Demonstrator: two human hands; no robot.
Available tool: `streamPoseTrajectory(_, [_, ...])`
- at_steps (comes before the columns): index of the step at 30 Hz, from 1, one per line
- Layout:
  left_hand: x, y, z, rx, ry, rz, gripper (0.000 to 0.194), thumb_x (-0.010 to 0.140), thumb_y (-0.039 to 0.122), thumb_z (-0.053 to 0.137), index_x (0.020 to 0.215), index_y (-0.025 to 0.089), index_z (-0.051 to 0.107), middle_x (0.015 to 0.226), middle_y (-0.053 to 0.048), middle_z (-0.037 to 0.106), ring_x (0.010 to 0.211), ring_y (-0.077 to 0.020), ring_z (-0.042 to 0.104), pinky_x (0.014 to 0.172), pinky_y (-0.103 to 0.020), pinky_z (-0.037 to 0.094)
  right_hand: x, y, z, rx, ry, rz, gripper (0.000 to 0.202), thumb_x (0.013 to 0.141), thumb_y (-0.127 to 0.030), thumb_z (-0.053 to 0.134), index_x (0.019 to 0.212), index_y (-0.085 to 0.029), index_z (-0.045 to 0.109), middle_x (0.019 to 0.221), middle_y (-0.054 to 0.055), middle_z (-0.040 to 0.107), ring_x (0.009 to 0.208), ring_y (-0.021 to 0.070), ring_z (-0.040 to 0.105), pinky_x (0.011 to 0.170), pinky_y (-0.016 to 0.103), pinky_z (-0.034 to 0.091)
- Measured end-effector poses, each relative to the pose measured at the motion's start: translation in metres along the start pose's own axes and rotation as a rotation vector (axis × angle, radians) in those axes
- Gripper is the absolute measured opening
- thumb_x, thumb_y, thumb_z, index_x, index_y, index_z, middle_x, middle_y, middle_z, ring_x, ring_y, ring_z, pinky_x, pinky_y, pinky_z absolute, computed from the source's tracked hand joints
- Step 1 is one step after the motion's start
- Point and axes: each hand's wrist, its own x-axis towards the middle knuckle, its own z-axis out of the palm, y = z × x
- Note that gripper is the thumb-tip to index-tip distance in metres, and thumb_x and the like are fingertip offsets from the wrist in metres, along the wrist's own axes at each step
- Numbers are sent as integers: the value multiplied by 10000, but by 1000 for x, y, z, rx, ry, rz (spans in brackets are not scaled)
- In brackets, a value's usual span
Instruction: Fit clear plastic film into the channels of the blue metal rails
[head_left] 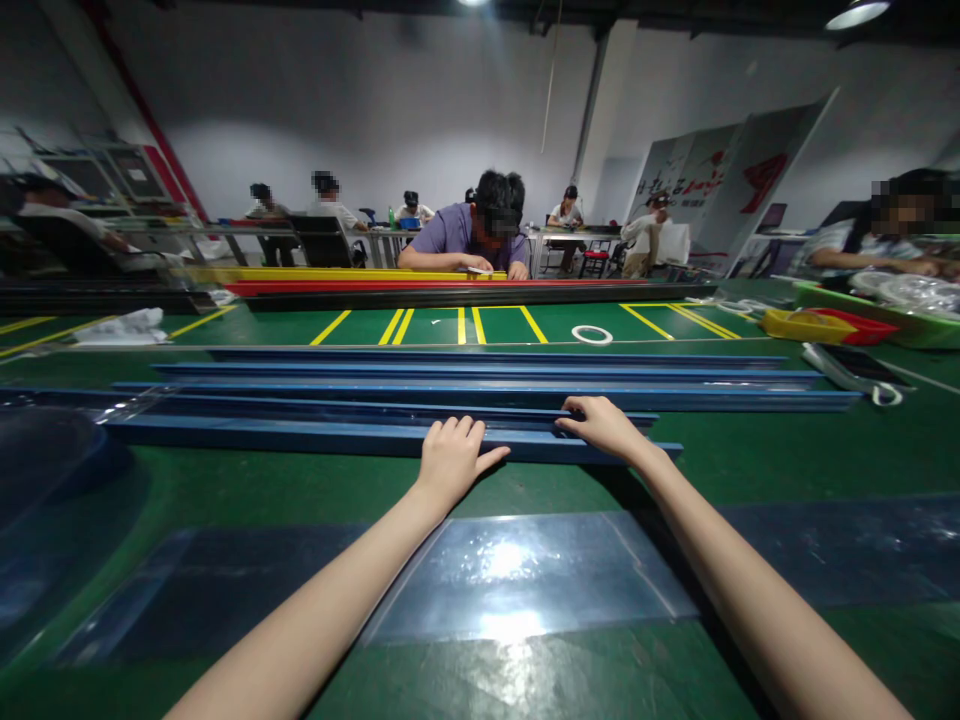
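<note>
A long blue plastic channel [300,437] lies crosswise on the green table in front of me. My left hand [453,458] rests over its near wall, fingers bent over the top edge and thumb stretched along the near side. Further right, my right hand [606,428] is at the channel's far wall near its right end, thumb inside and the fingers curled at the wall. A clear plastic sheet [525,580] lies flat under my forearms. Just beyond the hands, several more blue channels [360,385] lie parallel.
Red [420,287] and black strips [480,296] lie across the far side, where a co-worker [457,235] leans over. A white tape ring [592,335], a yellow tray [806,326] and a phone-like device [851,367] are on the table. A dark blue curved object [52,480] is at left.
</note>
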Motion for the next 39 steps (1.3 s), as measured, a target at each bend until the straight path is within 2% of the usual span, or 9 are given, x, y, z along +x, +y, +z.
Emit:
streamPoseTrajectory(10, [-1, -2, 1, -38, -5, 4, 430, 795, 558, 409, 826, 165, 582, 765, -56, 606, 739, -198, 536, 637, -305, 305, 1, 2, 1, 5, -1, -24, 219, 767, -359, 483, 806, -186, 611, 832, 55, 657, 790, 185, 578, 634, 225, 364])
streamPoseTrajectory(16, [-2, -2, 1, -89, 36, 10, 349, 796, 496, 445, 782, 167, 559, 740, -42, 602, 723, -185, 538, 638, -301, 315, 2, 3, 1, 7, 21, -126, 198, 780, -288, 489, 865, -159, 612, 864, 68, 651, 795, 183, 577, 681, 237, 381])
streamPoseTrajectory(19, [-1, -1, 1, -124, 46, 1, 231, 790, 389, 469, 773, 174, 550, 739, -27, 607, 715, -175, 537, 647, -302, 321, 2, -8, 3, 30, 85, -193, 196, 805, -249, 463, 871, -145, 615, 877, 76, 644, 816, 178, 569, 725, 243, 387])
streamPoseTrajectory(22, [-1, -1, 0, -143, 47, -14, 146, 788, 278, 442, 789, 178, 548, 743, -19, 614, 710, -171, 535, 651, -306, 323, 0, -27, 9, 86, 166, -241, 273, 862, -297, 385, 868, -154, 618, 891, 75, 639, 857, 168, 557, 776, 247, 386])
streamPoseTrajectory(25, [-1, -2, 1, -146, 40, -14, 144, 787, 213, 409, 797, 179, 549, 746, -20, 613, 710, -170, 530, 649, -306, 320, -3, -44, 14, 64, 207, -225, 308, 867, -355, 382, 908, -156, 613, 910, 82, 632, 897, 174, 545, 801, 256, 385])
streamPoseTrajectory(28, [-2, -4, 1, -144, 41, -9, 158, 783, 180, 394, 793, 183, 552, 747, -23, 610, 716, -168, 526, 655, -302, 316, -6, -50, 16, -1, 206, -200, 331, 883, -340, 340, 914, -158, 614, 892, 83, 635, 882, 167, 553, 785, 250, 392])
streamPoseTrajectory(34, [-2, -7, 1, -122, 59, -14, 176, 795, 200, 387, 762, 182, 559, 735, -26, 608, 713, -167, 522, 670, -305, 313, -8, -45, 12, -145, 190, -253, 368, 891, -288, 288, 886, -164, 634, 869, 82, 653, 845, 168, 574, 737, 242, 398])
streamPoseTrajectory(39, [-2, -8, 3, -96, 78, -13, 203, 815, 266, 394, 741, 181, 562, 735, -27, 608, 713, -166, 518, 676, -308, 312, -7, -29, 8, -162, 173, -245, 383, 886, -294, 287, 840, -165, 645, 867, 88, 657, 837, 172, 581, 723, 243, 398])
